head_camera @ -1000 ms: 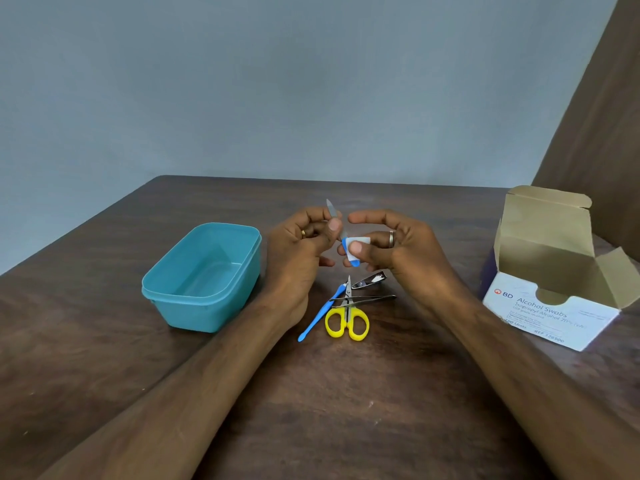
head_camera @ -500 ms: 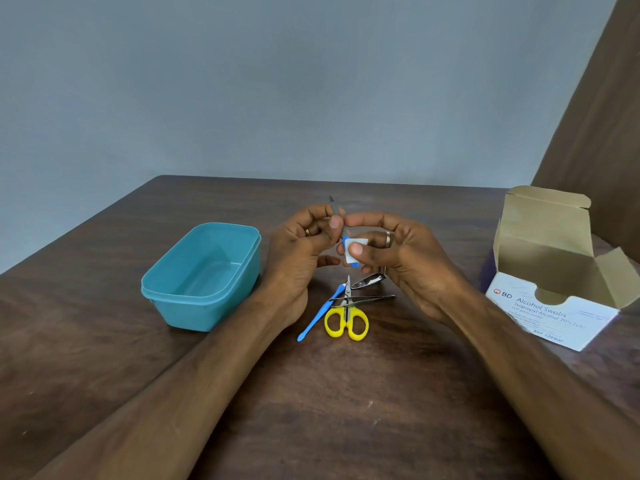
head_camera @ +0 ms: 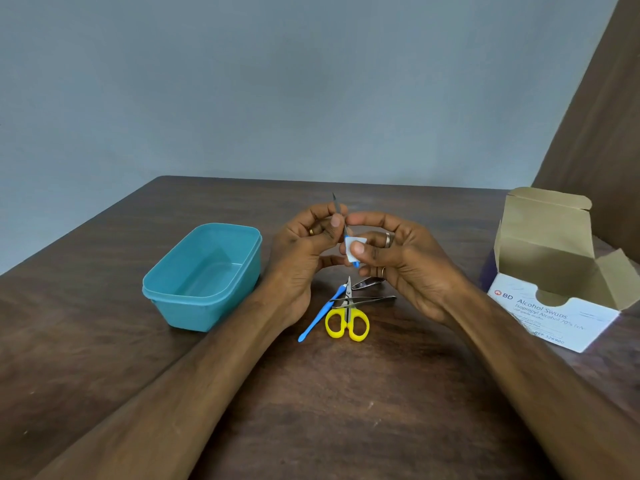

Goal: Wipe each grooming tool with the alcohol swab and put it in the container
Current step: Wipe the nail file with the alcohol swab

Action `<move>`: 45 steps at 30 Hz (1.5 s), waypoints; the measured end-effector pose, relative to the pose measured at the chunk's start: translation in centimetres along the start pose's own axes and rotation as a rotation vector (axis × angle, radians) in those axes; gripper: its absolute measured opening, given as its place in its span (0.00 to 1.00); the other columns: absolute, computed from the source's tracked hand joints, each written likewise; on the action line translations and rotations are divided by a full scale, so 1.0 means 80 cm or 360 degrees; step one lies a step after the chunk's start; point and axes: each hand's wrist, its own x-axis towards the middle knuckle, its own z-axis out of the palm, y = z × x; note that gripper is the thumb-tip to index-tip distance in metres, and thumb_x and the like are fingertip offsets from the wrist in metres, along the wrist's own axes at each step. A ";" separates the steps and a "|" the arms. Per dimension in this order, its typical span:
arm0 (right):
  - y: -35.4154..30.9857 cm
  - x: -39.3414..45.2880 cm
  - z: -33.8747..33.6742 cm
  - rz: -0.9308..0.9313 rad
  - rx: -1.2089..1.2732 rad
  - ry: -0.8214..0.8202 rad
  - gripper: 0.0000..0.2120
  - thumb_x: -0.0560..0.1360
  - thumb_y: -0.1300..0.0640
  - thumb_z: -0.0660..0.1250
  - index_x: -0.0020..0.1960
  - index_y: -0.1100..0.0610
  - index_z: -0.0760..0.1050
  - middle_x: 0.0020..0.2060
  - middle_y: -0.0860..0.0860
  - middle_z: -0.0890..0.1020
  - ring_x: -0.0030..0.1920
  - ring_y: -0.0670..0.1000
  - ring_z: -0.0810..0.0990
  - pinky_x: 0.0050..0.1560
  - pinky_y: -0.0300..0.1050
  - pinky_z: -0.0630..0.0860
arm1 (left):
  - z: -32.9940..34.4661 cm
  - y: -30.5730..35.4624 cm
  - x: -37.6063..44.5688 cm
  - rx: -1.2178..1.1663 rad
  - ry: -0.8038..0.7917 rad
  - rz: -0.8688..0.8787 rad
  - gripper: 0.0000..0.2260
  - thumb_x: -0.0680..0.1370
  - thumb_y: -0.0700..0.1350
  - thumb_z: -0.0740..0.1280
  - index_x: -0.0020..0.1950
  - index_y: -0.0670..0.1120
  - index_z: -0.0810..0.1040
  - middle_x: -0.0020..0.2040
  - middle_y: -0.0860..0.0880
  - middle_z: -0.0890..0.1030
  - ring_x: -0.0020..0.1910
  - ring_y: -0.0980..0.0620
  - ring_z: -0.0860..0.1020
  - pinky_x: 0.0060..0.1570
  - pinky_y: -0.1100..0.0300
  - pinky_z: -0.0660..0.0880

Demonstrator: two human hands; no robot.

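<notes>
While the left hand (head_camera: 304,244) pinches the nail file (head_camera: 337,211), the right hand (head_camera: 391,258) grips the swab (head_camera: 354,249) around its handle. The container (head_camera: 207,271) sits toward the tabletop's left edge.

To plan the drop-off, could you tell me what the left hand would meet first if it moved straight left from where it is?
Probably the teal container: its near wall sits just left of the left hand, nothing visible between. Depth is hard to judge, so it might clear the rim.
</notes>
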 end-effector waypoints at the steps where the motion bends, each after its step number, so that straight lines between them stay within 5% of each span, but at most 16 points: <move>1: 0.000 0.000 0.001 0.0000 -0.0006 0.0018 0.21 0.65 0.62 0.74 0.58 0.58 0.80 0.39 0.53 0.86 0.39 0.49 0.84 0.39 0.42 0.77 | 0.000 0.000 0.000 0.0008 0.0000 -0.0004 0.05 0.77 0.41 0.68 0.52 0.47 0.82 0.44 0.50 0.84 0.46 0.48 0.82 0.46 0.48 0.79; 11: 0.000 0.001 -0.001 -0.0022 -0.0024 0.0105 0.17 0.63 0.60 0.75 0.52 0.55 0.82 0.35 0.52 0.81 0.35 0.48 0.81 0.38 0.42 0.77 | -0.001 -0.005 0.002 0.0134 0.0034 -0.0007 0.09 0.78 0.40 0.67 0.57 0.46 0.83 0.48 0.46 0.84 0.50 0.47 0.79 0.42 0.54 0.77; 17: -0.002 0.001 0.001 -0.0013 -0.0042 0.0073 0.22 0.60 0.64 0.76 0.54 0.56 0.81 0.36 0.52 0.84 0.35 0.50 0.82 0.37 0.41 0.77 | 0.002 -0.001 0.000 0.0121 0.0064 -0.0011 0.08 0.78 0.40 0.67 0.54 0.48 0.83 0.47 0.46 0.86 0.49 0.44 0.83 0.52 0.42 0.78; 24: 0.000 0.001 0.001 -0.0079 -0.0107 0.0157 0.20 0.62 0.60 0.77 0.53 0.57 0.82 0.34 0.51 0.84 0.37 0.50 0.82 0.35 0.42 0.75 | 0.001 -0.003 0.002 0.0147 0.0108 -0.0024 0.09 0.78 0.39 0.67 0.56 0.47 0.82 0.49 0.47 0.85 0.50 0.47 0.80 0.42 0.54 0.79; 29: 0.000 0.001 0.002 -0.0097 -0.0136 0.0121 0.21 0.61 0.63 0.77 0.54 0.56 0.81 0.36 0.52 0.85 0.35 0.49 0.82 0.37 0.43 0.76 | 0.001 -0.003 0.001 0.0121 0.0105 -0.0016 0.08 0.78 0.39 0.67 0.54 0.48 0.83 0.46 0.48 0.85 0.51 0.43 0.82 0.53 0.41 0.78; 36: 0.001 0.000 0.002 -0.0121 -0.0150 0.0193 0.14 0.69 0.64 0.75 0.54 0.57 0.82 0.37 0.56 0.81 0.36 0.49 0.79 0.36 0.43 0.75 | 0.001 -0.002 0.002 0.0173 0.0125 -0.0029 0.10 0.78 0.39 0.68 0.58 0.45 0.82 0.47 0.50 0.84 0.50 0.50 0.80 0.40 0.55 0.78; 40: 0.000 0.001 0.001 -0.0121 -0.0154 0.0175 0.15 0.70 0.67 0.74 0.55 0.56 0.82 0.41 0.63 0.82 0.39 0.52 0.80 0.37 0.43 0.76 | 0.001 0.000 0.001 0.0178 0.0171 -0.0045 0.10 0.78 0.40 0.68 0.59 0.45 0.82 0.49 0.48 0.85 0.49 0.52 0.81 0.40 0.56 0.78; 45: 0.000 0.000 0.001 -0.0133 -0.0167 0.0147 0.20 0.67 0.71 0.75 0.54 0.55 0.81 0.38 0.54 0.85 0.36 0.50 0.83 0.35 0.42 0.76 | 0.003 0.003 0.000 0.0139 0.0202 -0.0093 0.09 0.77 0.42 0.69 0.57 0.45 0.82 0.50 0.45 0.85 0.49 0.49 0.82 0.44 0.52 0.77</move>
